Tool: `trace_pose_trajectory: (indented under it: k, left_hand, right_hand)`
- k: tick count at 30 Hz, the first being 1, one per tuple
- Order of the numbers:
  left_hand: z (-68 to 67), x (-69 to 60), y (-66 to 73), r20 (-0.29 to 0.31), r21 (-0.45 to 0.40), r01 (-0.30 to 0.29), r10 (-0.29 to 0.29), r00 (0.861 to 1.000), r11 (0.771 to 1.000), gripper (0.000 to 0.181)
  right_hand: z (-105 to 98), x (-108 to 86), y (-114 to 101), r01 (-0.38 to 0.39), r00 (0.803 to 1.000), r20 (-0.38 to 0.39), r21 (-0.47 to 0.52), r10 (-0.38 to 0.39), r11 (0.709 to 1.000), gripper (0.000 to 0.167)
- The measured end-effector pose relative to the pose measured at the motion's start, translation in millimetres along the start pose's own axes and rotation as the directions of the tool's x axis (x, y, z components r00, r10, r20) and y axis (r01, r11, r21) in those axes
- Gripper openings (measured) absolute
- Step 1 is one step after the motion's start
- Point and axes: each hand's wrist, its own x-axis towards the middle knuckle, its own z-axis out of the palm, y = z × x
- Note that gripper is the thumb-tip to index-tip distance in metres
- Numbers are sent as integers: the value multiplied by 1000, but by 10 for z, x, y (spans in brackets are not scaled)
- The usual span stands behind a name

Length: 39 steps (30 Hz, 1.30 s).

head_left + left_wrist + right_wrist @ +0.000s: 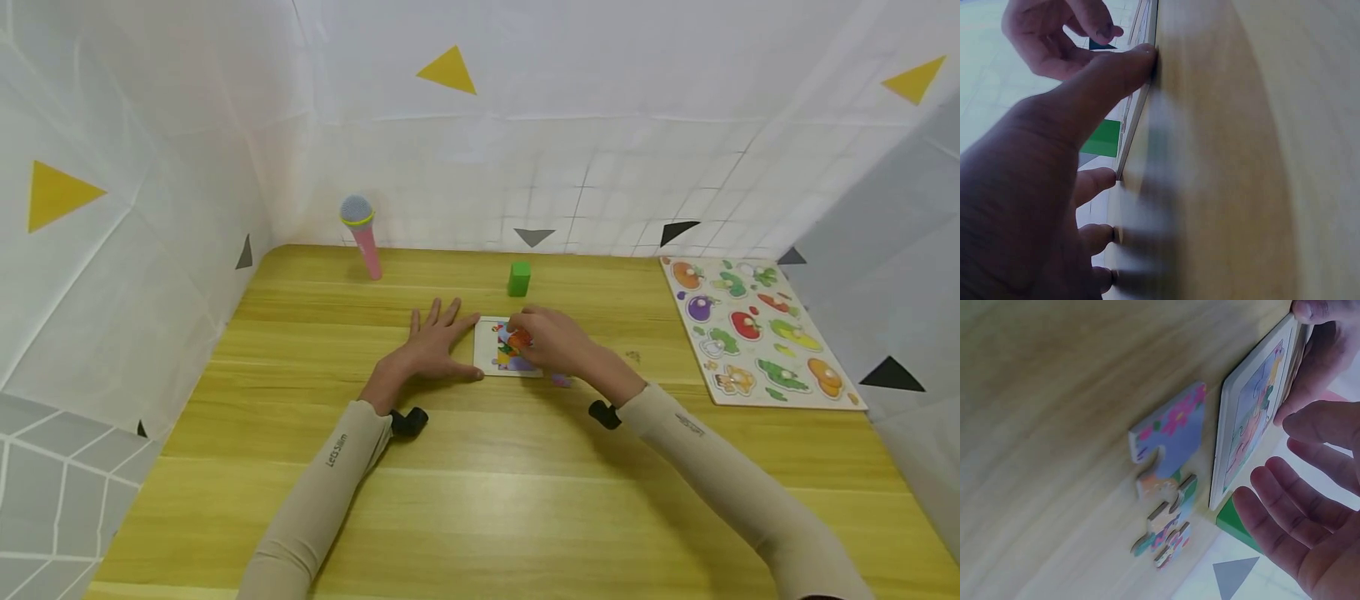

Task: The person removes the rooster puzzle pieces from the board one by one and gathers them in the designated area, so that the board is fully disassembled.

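Observation:
A small jigsaw board (487, 360) with a pale rim and a colourful picture lies flat mid-table. My left hand (429, 346) is spread at its left edge, with the thumb and index fingertip touching the rim and the other fingers on the table. Over the picture's right part hovers my right hand (557, 342). In the right wrist view its fingers are loosely bent and apart from the thumb, with nothing seen between them. Several loose jigsaw pieces lie beside the board, including a blue one with pink flowers (1179, 422); in the head view the right hand partly hides them.
A green block (519, 279) stands behind the board. At the back left is a pink toy microphone (367, 250). A vegetable puzzle board (757, 325) lies at the right edge of the wooden table (480, 517). White sheeting encloses the back and sides.

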Motion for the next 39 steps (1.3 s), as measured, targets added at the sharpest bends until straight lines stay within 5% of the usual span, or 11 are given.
trace_pose_trajectory:
  k: [39]
  left_hand:
    - [10,-14,-13,-10,-9,-16,16,1000,1000,103]
  right_hand:
    - [101,452,-17,-50,986,157,-80,62,996,29]
